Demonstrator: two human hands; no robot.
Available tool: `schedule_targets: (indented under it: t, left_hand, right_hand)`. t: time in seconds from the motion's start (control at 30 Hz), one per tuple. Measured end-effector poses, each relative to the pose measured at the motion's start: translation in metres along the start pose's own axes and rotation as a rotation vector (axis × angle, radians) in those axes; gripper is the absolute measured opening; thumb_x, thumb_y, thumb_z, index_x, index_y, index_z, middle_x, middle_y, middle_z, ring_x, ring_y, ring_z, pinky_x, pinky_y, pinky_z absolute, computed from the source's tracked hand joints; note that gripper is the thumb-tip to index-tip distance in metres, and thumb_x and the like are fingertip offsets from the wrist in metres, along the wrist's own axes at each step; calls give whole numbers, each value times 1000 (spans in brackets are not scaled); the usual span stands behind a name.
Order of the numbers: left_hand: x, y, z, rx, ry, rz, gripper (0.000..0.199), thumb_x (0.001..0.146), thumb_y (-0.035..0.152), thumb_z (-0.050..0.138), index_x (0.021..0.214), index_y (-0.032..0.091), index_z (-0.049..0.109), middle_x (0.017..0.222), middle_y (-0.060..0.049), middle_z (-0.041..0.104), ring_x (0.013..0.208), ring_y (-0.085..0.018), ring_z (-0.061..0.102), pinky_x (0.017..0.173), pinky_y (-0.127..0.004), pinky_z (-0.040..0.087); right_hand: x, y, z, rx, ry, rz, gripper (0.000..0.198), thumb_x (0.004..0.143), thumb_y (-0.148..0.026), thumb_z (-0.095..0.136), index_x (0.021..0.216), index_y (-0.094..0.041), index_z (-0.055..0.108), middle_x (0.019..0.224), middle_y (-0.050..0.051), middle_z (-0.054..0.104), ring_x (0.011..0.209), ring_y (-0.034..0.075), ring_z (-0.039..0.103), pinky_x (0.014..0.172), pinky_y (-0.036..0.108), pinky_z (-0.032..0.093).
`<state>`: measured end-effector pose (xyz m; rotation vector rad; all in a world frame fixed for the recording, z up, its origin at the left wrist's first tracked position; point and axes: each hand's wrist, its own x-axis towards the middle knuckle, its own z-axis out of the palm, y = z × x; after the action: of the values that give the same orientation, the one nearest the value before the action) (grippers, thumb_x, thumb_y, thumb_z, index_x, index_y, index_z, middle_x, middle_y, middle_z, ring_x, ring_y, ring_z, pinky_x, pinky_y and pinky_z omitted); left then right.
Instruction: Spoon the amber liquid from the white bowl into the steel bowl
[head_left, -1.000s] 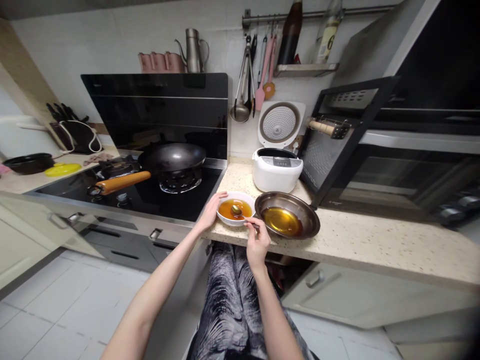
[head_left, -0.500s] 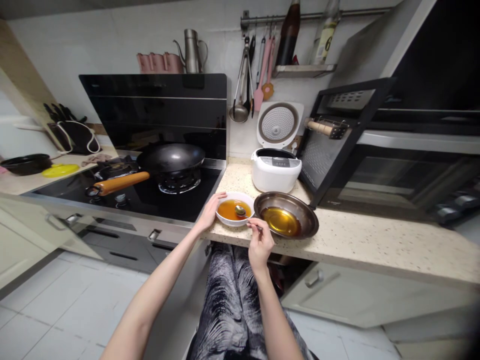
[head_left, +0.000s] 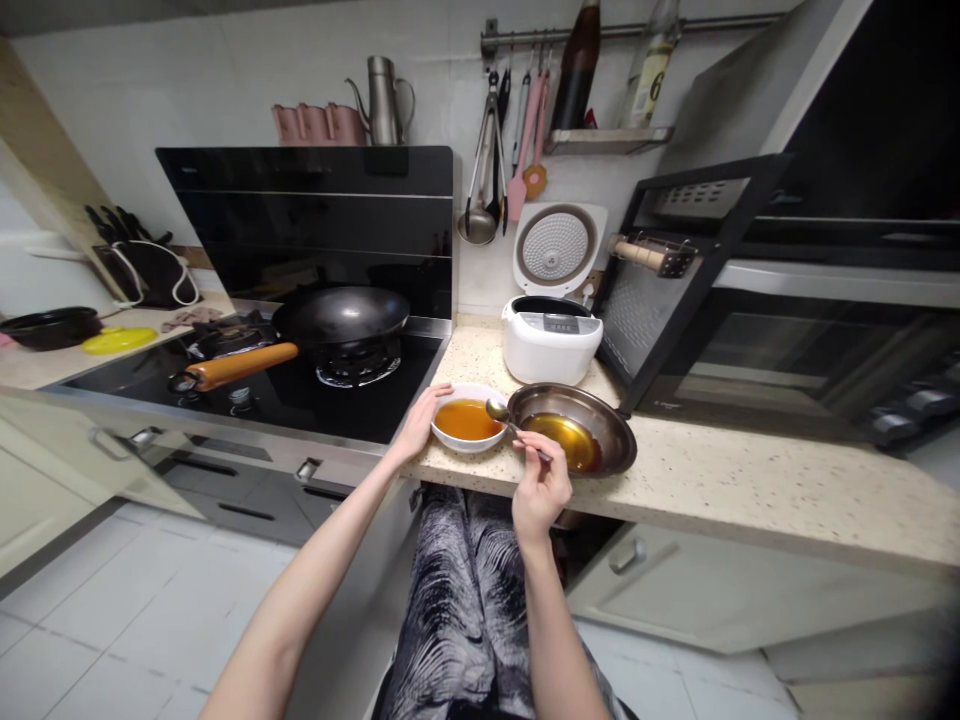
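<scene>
A white bowl (head_left: 469, 446) of orange-brown liquid stands on the counter near its front edge. At its left side my left hand (head_left: 421, 424) holds the rim, fingers laid over it. My right hand (head_left: 543, 484) pinches the handle of a metal spoon (head_left: 498, 410). The spoon's head is raised over the bowl's right rim, between the bowl and the metal basin. Close against the bowl on the right, the round metal basin (head_left: 619, 438) holds a shallow pool of yellow, oily-looking liquid. My right hand is in front of the basin's near left edge.
Behind the basin stands a white rice cooker (head_left: 553, 352), lid raised. A black wok (head_left: 341, 318) with a wooden handle (head_left: 244, 367) sits on the gas stove at left. To the right is a black rack (head_left: 637, 300) beside an oven (head_left: 795, 350). Utensils (head_left: 491, 150) hang from a wall rail.
My right hand has moved right, lifting the spoon out of the liquid to the bowl's right rim. My left hand has stayed on the bowl.
</scene>
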<state>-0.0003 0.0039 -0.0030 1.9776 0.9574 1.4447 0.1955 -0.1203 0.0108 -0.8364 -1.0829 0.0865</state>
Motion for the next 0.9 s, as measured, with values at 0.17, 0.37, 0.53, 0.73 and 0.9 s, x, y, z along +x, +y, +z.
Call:
schedule_targets:
  t: [0.17,0.37,0.53,0.73,0.9]
  left_hand:
    - [0,0,0,4,-1,-2,44,104,40,33,119,18,68,142,-12,61,137,-25,54,124,-46,33]
    - [0,0,0,1,-1,3,44,104,41,33,121,17,67,142,-12,60,137,-25,54,125,-47,32]
    - [1,-1,0,-13,6,4,44,104,41,34,119,18,68,141,-12,61,136,-25,55,124,-46,33]
    - [1,-2,0,-5,4,6,44,104,42,34,119,18,68,141,-12,61,137,-25,54,124,-46,34]
    - [0,-1,0,-8,-1,1,45,104,43,34,120,18,67,141,-12,61,137,-24,54,125,-47,32]
  right_hand:
    - [6,-2,-9,-27,66,-19,12,99,-25,56,95,-20,65,94,6,72,86,17,71,81,34,60]
    - [11,6,-20,-96,104,-41,12,99,-27,57,97,-19,66,96,7,73,85,18,72,81,36,61]
    - [14,15,-27,-168,100,-109,9,97,-25,60,98,-20,67,96,7,73,88,19,73,85,39,61]
    - [19,18,-32,-309,33,-267,11,97,-18,58,102,-20,67,92,6,73,88,18,72,86,35,59]
    - [22,21,-37,-328,-159,-390,23,97,-10,51,109,-21,68,94,7,73,92,19,70,86,36,59]
